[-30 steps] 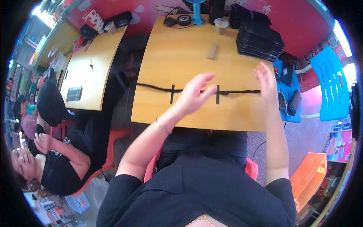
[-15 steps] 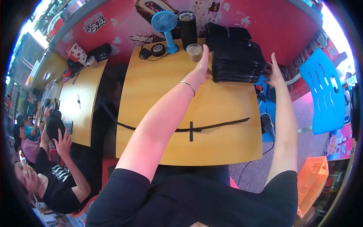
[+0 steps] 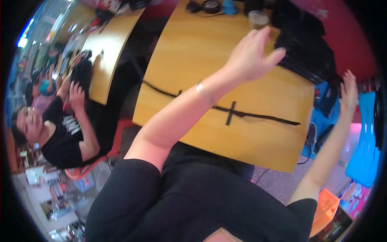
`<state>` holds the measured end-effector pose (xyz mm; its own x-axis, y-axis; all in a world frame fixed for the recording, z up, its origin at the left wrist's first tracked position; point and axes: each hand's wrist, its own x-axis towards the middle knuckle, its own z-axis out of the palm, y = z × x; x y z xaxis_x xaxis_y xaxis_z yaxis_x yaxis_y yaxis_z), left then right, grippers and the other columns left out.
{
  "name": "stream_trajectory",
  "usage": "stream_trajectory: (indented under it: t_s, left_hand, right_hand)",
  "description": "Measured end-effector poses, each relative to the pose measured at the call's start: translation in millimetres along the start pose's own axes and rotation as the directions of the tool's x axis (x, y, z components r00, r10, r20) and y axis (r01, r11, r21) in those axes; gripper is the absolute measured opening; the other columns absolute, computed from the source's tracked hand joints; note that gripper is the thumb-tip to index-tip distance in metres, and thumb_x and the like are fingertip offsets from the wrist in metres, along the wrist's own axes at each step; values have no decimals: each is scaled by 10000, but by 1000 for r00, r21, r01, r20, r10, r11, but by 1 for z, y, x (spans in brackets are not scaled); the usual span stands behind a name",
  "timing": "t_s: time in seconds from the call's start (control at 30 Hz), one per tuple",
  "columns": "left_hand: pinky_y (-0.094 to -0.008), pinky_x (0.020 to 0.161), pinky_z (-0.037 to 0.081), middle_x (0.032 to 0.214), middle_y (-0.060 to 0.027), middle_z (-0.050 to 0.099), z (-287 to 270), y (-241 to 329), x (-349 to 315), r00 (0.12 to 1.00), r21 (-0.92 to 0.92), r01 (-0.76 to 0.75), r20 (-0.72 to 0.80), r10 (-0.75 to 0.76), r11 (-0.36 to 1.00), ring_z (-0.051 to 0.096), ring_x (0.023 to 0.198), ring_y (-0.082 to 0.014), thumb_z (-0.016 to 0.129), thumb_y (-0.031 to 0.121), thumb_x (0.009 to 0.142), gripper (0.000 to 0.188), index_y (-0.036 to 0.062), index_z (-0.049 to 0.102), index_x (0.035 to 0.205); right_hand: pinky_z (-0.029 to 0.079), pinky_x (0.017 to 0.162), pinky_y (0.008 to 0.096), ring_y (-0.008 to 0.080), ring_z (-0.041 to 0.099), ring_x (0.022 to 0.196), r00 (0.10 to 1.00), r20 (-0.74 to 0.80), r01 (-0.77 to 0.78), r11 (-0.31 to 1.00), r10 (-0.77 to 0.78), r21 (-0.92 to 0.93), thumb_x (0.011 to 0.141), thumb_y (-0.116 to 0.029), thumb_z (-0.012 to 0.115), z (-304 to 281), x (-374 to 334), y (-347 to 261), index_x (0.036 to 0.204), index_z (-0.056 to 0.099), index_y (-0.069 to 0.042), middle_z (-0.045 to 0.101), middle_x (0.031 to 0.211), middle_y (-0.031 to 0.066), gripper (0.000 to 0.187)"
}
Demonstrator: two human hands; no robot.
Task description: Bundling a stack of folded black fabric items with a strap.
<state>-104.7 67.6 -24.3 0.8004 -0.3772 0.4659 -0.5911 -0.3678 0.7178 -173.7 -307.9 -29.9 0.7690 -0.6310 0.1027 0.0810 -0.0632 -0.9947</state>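
Last second: left hand (image 3: 252,59) and right hand (image 3: 349,93) moved off the black strip (image 3: 270,117) to flank the black stack (image 3: 307,56), 2 o'clock on table (image 3: 193,44). Both grips wide, seemingly empty; stack unheld.

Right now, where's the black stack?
Head view, upper right: the black stack sits at the far right corner of the table, right of the cup, between the left hand and right hand.

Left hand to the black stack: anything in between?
Nothing visible. The open left hand has its thumb tip overlapping the left edge of the black stack in this view; contact can't be told. The cup stands beyond its fingertips, left of the stack, outside that gap.
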Motion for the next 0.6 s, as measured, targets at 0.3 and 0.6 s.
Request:
stream_trajectory:
  t_s: [0.3, 0.6]
  left_hand:
    - [-341, 525, 467, 710, -127, 579, -101, 7, -186, 901, 532, 123, 294, -319, 838, 579, 594, -269, 567, 121, 815, 398, 7, 519, 1193]
    - [-329, 885, 442, 1126, -130, 535, -31, 2, -28, 822, -487, 560, 426, -377, 671, 518, 1072, -196, 483, 355, 938, 506, 14, 387, 1300]
  right_hand:
    - [328, 1004, 289, 170, 438, 1217, 982, 123, 168, 962, -144, -216, 956, -248, 470, -21, -57, -12, 1286, 470, -65, 453, 1341, 58, 378]
    - [355, 931, 351, 214, 481, 1093, 993, -108, -75, 974, 53, -214, 803, -599, 527, 15, 17, 15, 1277, 466, -50, 521, 1221, 114, 728]
